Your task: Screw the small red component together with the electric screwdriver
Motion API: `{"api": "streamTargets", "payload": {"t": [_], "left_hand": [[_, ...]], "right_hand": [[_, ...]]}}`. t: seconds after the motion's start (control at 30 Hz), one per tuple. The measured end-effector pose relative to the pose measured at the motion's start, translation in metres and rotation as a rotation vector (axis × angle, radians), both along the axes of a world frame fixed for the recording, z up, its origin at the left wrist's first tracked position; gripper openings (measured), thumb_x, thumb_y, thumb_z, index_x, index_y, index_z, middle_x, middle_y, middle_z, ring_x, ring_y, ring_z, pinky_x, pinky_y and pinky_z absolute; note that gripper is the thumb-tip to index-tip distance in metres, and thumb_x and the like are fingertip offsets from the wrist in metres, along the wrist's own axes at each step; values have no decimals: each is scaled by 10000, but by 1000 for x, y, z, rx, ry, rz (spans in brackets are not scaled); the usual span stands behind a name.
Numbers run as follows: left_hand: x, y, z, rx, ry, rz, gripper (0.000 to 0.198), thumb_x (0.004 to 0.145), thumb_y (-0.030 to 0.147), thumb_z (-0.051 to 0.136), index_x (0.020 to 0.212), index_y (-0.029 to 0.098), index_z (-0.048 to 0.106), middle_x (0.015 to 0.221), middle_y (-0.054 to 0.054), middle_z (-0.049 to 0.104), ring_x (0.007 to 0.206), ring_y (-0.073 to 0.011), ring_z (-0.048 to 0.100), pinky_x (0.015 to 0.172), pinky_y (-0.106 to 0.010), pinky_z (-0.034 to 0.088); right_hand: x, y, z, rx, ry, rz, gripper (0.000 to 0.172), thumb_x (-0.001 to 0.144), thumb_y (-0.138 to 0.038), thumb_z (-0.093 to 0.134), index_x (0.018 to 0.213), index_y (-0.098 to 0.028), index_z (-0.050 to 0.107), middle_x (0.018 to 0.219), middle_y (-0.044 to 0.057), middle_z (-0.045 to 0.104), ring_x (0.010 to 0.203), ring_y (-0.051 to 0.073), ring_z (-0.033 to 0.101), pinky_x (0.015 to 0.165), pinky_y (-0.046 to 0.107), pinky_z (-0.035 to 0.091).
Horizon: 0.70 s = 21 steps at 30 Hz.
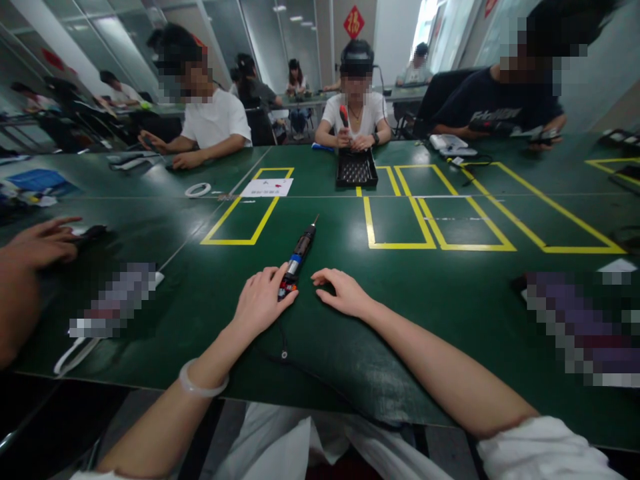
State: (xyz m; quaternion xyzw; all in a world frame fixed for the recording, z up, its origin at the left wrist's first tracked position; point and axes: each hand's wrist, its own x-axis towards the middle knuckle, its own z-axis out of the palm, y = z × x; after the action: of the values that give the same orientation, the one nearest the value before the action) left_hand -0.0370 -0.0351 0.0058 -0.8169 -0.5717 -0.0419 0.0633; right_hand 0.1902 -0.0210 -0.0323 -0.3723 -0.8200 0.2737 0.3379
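Note:
An electric screwdriver [299,259] lies on the green table, its thin bit pointing away from me. Its rear part looks uncovered, with small red and orange pieces showing, and a dark cord runs from there toward me. My left hand [260,300] covers that rear end, index finger and thumb around it; the other fingers are partly hidden. To the right of the screwdriver, my right hand [345,293] rests on the table, fingers loosely bent and thumb apart, holding nothing. A small gap separates it from the tool.
Across the green table [320,367], a person holds a red-handled tool over a black tray [357,170]. Yellow tape outlines [400,245], a printed sheet [267,187] and a white tape roll [198,190] lie ahead. A co-worker's hand [45,243] is at left; blurred-out objects lie either side.

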Motion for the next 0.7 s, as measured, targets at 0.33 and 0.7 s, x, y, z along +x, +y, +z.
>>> {"api": "streamTargets", "payload": {"t": [0.33, 0.7], "left_hand": [[-126, -10, -5, -29, 44, 284, 707, 885, 598, 364, 1419, 138, 419, 1271, -198, 545, 1100, -362, 553, 935, -477, 416], [-214, 0, 12, 0, 150, 450, 617, 827, 570, 474, 1251, 130, 559, 1167, -210, 640, 1145, -418, 540, 961, -600, 352]], "right_hand": [[2, 3, 0, -3, -34, -13, 139, 858, -154, 589, 992, -181, 614, 969, 51, 677, 933, 180, 602, 850, 331, 454], [1, 3, -1, -12, -57, -18, 171, 866, -162, 584, 1034, -182, 608, 973, 48, 676, 933, 179, 589, 849, 323, 440]]}}
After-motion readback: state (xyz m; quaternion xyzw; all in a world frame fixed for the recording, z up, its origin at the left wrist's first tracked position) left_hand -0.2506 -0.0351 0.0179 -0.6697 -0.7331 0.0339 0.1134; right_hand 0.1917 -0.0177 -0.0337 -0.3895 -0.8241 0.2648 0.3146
